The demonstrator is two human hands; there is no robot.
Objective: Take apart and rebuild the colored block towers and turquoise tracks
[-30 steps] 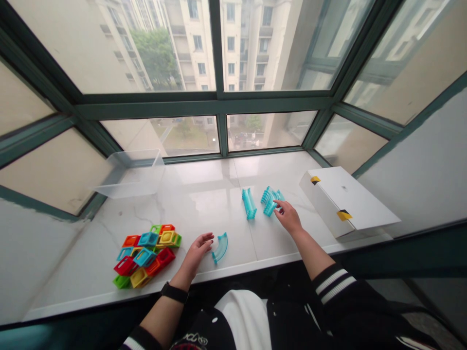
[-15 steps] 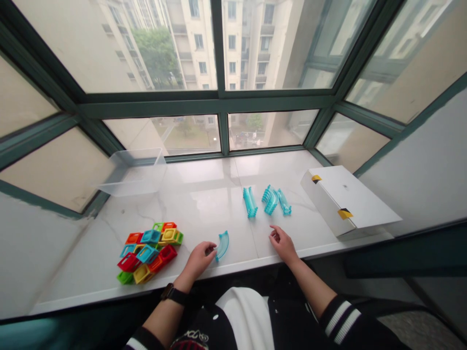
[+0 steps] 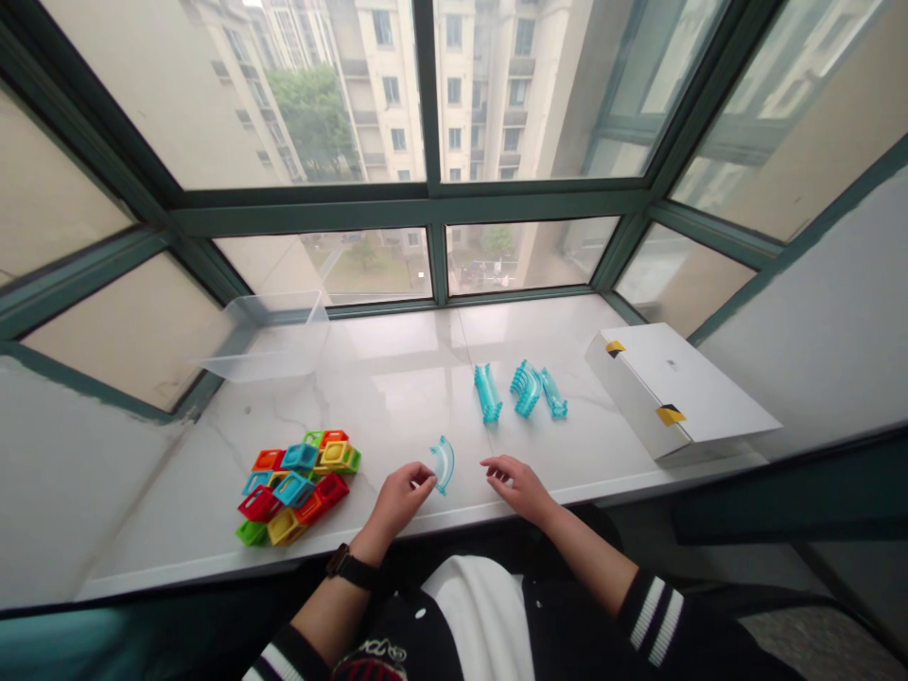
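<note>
Between the fingertips and thumb of my left hand (image 3: pixel 401 497) is a curved, see-through blue track piece (image 3: pixel 445 465), pinched at its side over the front of the sill. My right hand (image 3: pixel 520 486) is just to the right of that piece, apart from it, fingers loosely stretched out and holding nothing. Farther back on the right lie a straight blue track piece (image 3: pixel 488 393), a group of curved blue track pieces (image 3: pixel 526 389) that look nested, and a narrow blue piece (image 3: pixel 554 394).
Left of my left hand sits a pile of colourful plastic blocks (image 3: pixel 293 489). A clear plastic bin (image 3: pixel 273 336) stands at the back left. On the right is a white box (image 3: pixel 681 388) with yellow-black tabs. Windows border the pale marble sill (image 3: pixel 397 378).
My left hand has moved a little right and away from me with the curved track piece. My right hand has shifted left, towards it, and its fingers have straightened.
</note>
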